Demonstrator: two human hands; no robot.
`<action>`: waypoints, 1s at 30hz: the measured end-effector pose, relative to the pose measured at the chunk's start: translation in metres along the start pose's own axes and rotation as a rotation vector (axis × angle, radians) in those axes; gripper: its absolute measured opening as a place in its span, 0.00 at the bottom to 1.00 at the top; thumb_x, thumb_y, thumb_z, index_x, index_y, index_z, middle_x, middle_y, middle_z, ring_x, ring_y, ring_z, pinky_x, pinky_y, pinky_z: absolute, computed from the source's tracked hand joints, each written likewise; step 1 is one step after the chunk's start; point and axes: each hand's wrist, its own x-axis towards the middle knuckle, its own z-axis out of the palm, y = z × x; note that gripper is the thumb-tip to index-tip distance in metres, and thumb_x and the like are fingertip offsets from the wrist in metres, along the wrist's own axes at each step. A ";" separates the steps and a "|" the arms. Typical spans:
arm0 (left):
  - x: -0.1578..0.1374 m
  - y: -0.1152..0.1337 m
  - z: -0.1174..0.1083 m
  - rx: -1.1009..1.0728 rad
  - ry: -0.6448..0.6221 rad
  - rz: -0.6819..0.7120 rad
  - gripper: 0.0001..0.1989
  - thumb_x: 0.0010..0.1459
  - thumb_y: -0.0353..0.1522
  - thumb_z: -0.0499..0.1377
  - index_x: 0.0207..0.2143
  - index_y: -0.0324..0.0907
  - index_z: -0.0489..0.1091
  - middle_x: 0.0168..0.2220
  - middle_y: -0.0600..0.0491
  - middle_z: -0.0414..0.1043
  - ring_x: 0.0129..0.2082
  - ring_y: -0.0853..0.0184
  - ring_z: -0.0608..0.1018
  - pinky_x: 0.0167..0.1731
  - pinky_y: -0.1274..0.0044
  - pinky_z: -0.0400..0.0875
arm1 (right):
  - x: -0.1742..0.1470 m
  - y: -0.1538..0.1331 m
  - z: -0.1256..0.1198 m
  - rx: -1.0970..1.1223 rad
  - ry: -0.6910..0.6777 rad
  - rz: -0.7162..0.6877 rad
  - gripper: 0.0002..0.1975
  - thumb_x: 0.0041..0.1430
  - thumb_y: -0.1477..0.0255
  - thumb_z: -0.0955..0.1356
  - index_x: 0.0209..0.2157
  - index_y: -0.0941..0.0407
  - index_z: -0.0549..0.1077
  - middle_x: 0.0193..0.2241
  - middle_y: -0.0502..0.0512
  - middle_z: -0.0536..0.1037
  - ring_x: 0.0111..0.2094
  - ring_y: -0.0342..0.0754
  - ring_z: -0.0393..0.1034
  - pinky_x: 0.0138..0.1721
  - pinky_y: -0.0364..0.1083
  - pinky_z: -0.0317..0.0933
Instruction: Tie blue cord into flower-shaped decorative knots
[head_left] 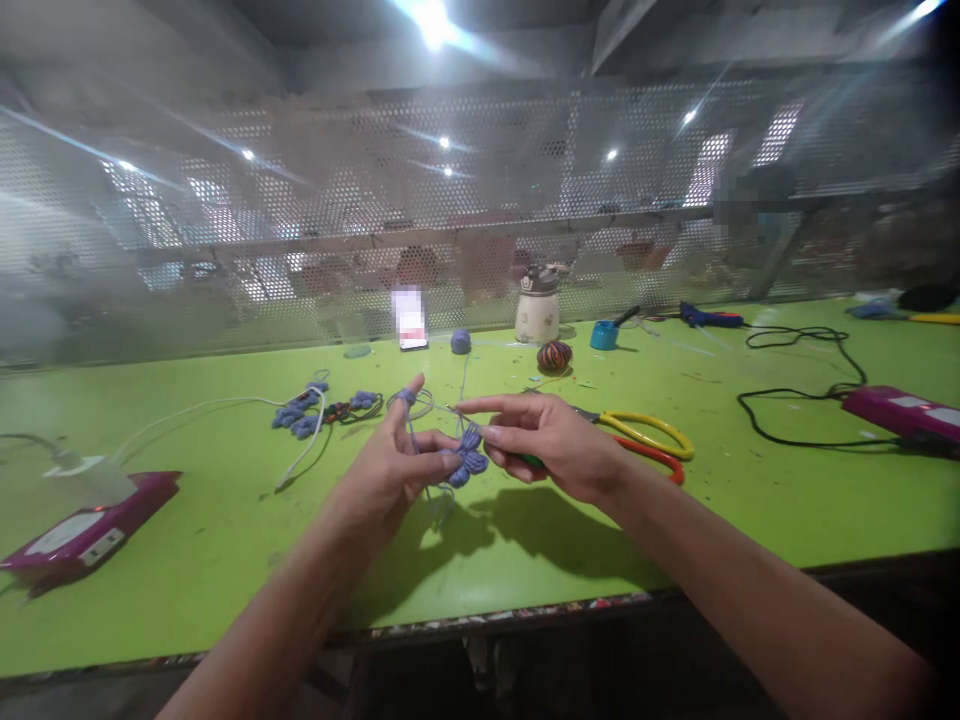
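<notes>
A small purple crochet flower (468, 463) is pinched between the thumb and fingers of my left hand (394, 460). Purple yarn (407, 396) winds round that hand's raised index finger. My right hand (559, 440) closes on a crochet hook; its green handle (531, 460) shows under the fingers, and the thin metal tip is by the flower's upper edge, partly hidden. From the flower area, a strand leads back to a purple yarn ball (460, 342). Behind the right hand lie scissors (649, 432) with yellow and red handles.
Finished purple crochet pieces (304, 412) lie left beside a white cable. Magenta power strips (82, 530) sit at both sides. Toward the back stand a phone (410, 320), a white bottle (538, 310), a multicoloured yarn ball (554, 356), a blue pot (604, 335) and a glue gun (709, 316).
</notes>
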 end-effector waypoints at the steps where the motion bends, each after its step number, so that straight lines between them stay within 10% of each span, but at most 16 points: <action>1: 0.001 0.000 -0.001 -0.012 0.004 -0.006 0.59 0.43 0.18 0.69 0.69 0.40 0.36 0.26 0.52 0.78 0.27 0.66 0.79 0.30 0.78 0.71 | 0.000 0.001 0.000 0.000 -0.006 -0.014 0.21 0.57 0.72 0.70 0.53 0.58 0.75 0.18 0.45 0.68 0.16 0.36 0.56 0.18 0.39 0.47; 30: -0.003 0.003 0.001 -0.050 -0.006 0.063 0.56 0.45 0.16 0.66 0.69 0.40 0.36 0.28 0.52 0.78 0.27 0.69 0.79 0.30 0.80 0.73 | -0.003 -0.004 -0.003 -0.019 0.018 0.001 0.18 0.54 0.74 0.71 0.48 0.60 0.78 0.18 0.46 0.69 0.16 0.36 0.55 0.17 0.39 0.45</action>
